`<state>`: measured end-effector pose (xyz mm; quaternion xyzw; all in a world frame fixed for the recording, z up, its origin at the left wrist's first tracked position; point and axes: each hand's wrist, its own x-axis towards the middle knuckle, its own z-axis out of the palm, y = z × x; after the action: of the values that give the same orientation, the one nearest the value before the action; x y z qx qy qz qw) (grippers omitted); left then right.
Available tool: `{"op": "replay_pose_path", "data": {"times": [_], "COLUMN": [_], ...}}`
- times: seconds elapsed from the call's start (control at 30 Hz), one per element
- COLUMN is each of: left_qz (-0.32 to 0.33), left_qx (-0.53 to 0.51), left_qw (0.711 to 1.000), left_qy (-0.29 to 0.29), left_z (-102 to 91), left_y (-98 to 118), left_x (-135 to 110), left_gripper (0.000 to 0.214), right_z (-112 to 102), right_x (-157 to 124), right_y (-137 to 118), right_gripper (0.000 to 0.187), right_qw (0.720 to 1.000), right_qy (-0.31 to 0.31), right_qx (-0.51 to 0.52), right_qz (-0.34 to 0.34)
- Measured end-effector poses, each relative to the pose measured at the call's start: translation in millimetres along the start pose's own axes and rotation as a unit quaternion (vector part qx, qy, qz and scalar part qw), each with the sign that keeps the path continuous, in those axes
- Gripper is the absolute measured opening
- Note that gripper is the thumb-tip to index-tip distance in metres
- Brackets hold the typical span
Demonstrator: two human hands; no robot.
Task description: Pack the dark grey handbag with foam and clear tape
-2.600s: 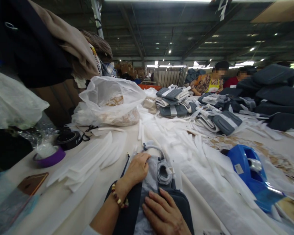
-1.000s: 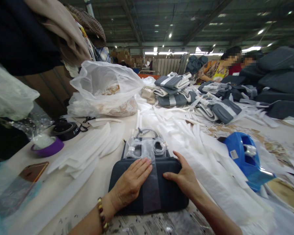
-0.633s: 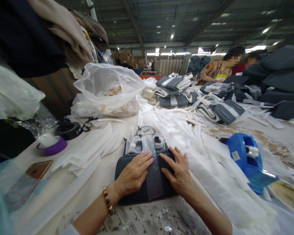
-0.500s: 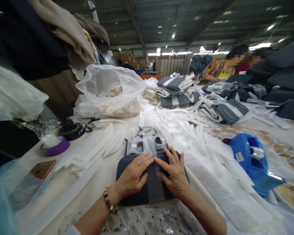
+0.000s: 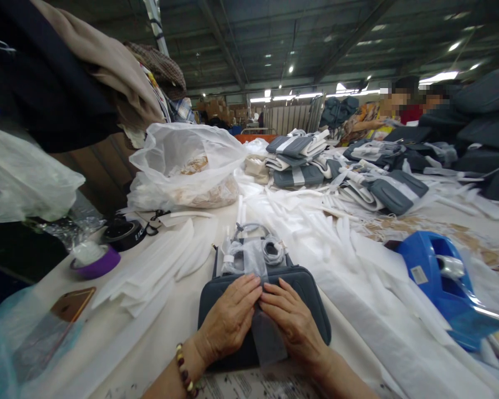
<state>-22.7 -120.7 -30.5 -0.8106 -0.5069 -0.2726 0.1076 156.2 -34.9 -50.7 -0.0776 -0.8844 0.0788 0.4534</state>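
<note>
A dark grey zip case (image 5: 311,302) lies flat on the table right in front of me. A translucent strip (image 5: 268,341) runs down its middle. My left hand (image 5: 228,321) and my right hand (image 5: 293,321) rest side by side on the case, fingers flat, fingertips meeting on the strip near its top edge. Just beyond the case lie wrapped grey straps and a handle (image 5: 253,252).
A blue tape dispenser (image 5: 444,285) sits at the right. White foam strips (image 5: 149,271) are stacked at the left, with a purple tape roll (image 5: 95,265), a black roll (image 5: 125,233) and a phone (image 5: 72,303). A plastic bag (image 5: 187,166) and piled grey cases (image 5: 299,160) lie further back. People work beyond.
Both hands slid inward along the case and now meet at the strip. Before that the case was turned from lengthwise to crosswise in front of me.
</note>
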Motion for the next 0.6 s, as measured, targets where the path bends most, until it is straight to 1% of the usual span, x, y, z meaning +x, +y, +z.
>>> {"op": "replay_pose_path", "data": {"times": [0.07,0.13,0.17,0.2,0.23,0.27,0.33,0.4,0.47,0.6], "left_qz": [0.008,0.011,0.012,0.011,0.007,0.004,0.000,0.010,0.034,0.084], "left_qx": [-0.010,-0.029,-0.036,-0.038,-0.031,-0.016,0.035,0.093,0.131,0.148], "left_qw": [0.999,0.997,0.995,0.995,0.996,0.998,0.999,0.995,0.990,0.985], "left_qy": [-0.029,-0.072,-0.088,-0.093,-0.085,-0.065,-0.009,0.031,0.041,0.024], "left_z": [-6.2,-12.9,-15.1,-15.8,-15.0,-12.7,-5.3,2.3,6.5,5.3], "left_y": [-1,-2,-3,-4,-4,-4,-2,1,4,6], "left_x": [-1,0,0,1,2,4,5,5,3,-3], "left_gripper": [0.053,0.059,0.060,0.059,0.057,0.051,0.040,0.037,0.037,0.036], "right_z": [-2,-2,-2,-2,-1,-1,-1,-1,-2,-4], "right_x": [1,1,1,1,1,1,1,0,0,1], "right_y": [1,2,3,3,3,3,3,2,1,-2], "right_gripper": [0.025,0.024,0.023,0.023,0.022,0.022,0.022,0.021,0.018,0.012], "right_qw": [1.000,0.999,0.998,0.997,0.996,0.996,0.995,0.995,0.995,0.993], "right_qy": [0.003,0.003,0.002,0.001,0.001,0.003,0.005,0.004,-0.004,-0.029], "right_qx": [0.022,0.042,0.050,0.057,0.063,0.066,0.069,0.074,0.084,0.105], "right_qz": [0.008,0.028,0.039,0.050,0.060,0.065,0.068,0.060,0.053,0.050]}}
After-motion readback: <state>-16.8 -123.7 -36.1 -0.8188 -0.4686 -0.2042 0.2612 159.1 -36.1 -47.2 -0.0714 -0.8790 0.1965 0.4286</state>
